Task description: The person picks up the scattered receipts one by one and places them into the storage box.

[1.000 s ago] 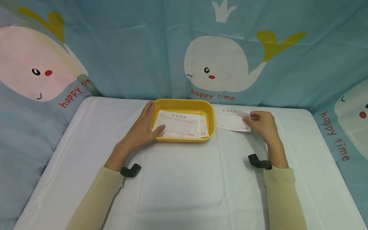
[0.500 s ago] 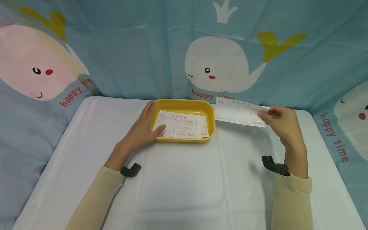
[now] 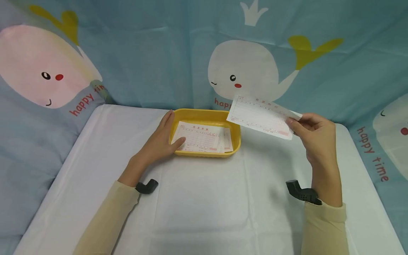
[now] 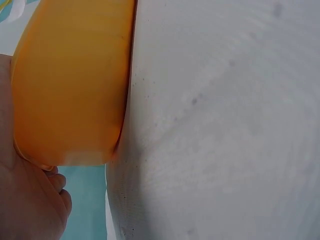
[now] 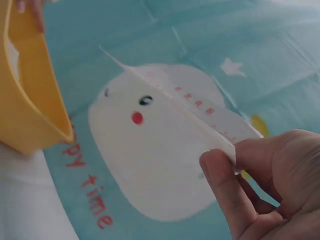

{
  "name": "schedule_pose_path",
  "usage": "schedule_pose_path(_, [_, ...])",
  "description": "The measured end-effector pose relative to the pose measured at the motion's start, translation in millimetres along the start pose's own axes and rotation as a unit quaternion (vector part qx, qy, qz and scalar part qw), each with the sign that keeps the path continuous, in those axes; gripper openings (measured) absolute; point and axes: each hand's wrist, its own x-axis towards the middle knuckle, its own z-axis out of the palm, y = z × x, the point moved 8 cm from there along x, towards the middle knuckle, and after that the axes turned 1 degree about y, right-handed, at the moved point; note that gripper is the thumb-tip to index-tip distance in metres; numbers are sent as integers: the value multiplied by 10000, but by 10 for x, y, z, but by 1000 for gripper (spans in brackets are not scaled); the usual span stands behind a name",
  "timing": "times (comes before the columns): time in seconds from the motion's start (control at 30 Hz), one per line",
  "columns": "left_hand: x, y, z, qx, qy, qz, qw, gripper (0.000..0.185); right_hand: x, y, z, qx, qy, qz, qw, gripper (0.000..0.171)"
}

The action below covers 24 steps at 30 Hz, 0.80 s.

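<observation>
A yellow plastic tray [image 3: 204, 154] stands at the back middle of the table, with several red-printed receipt slips [image 3: 197, 137] lying in it. My left hand [image 3: 153, 147] grips the tray's left end, its thumb over the front rim. In the left wrist view, the tray's orange-looking wall [image 4: 72, 90] fills the space beside that hand [image 4: 30, 200]. Raised to the right of the tray, a paper receipt slip [image 3: 259, 118] is pinched at its right end by my right hand [image 3: 322, 141]. The slip slants, and its left end overlaps the tray's right rim in the head view.
A white cloth [image 3: 204, 202] covers the table. Behind it hangs a blue curtain [image 3: 153, 63] with whale prints, close to the table's back edge. Black wrist cameras [image 3: 302, 193] sit on both wrists, below tan sleeves [image 3: 325, 226].
My right hand has lifted the receipt slip off the table on the right, first moving rightward, then swinging its left end over the tray's edge. My left hand has stayed on the tray.
</observation>
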Motion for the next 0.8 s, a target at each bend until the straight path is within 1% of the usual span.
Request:
schedule_pose_path(0.03, [2,3,3,1,-13,-1,10000,103,-7,-5,71,-112,-161,-50,9998,13])
schedule_pose_path(0.13, [-1,4,2,18,-60,-54,10000,103,-35,2,335,-837,-660,-171,9942,9])
schedule_pose_path(0.2, [-5,2,-9,26,-68,-105,9999,103,-50,28,537,-1280,-949,-183,9871,16])
schedule_pose_path(0.27, [-3,2,-23,42,-61,-143,9999,103,-62,69,734,-1730,-1178,-188,9777,26])
schedule_pose_path(0.33, [0,3,-33,44,-40,-164,9998,103,-68,133,910,-1835,-1390,-73,9731,32])
schedule_pose_path(0.43, [-3,4,-38,29,-25,-150,9999,103,-87,244,1140,-1950,-1684,100,9662,34])
schedule_pose_path(0.53, [-11,11,-25,14,-43,-68,10000,104,-107,370,1329,-2129,-1917,344,9575,37])
schedule_pose_path(0.6, [-11,25,-18,-7,-34,-14,10000,104,-115,425,1427,-2364,-1993,411,9501,42])
schedule_pose_path(0.67, [-8,42,-13,-25,-12,38,10000,103,-110,448,1512,-2445,-2002,354,9481,50])
schedule_pose_path(0.73, [-4,57,-13,-34,3,43,10000,103,-105,427,1582,-2467,-1988,154,9484,58])
schedule_pose_path(0.8, [6,64,-4,-43,7,59,10000,103,-107,380,1626,-2382,-1976,-88,9508,65])
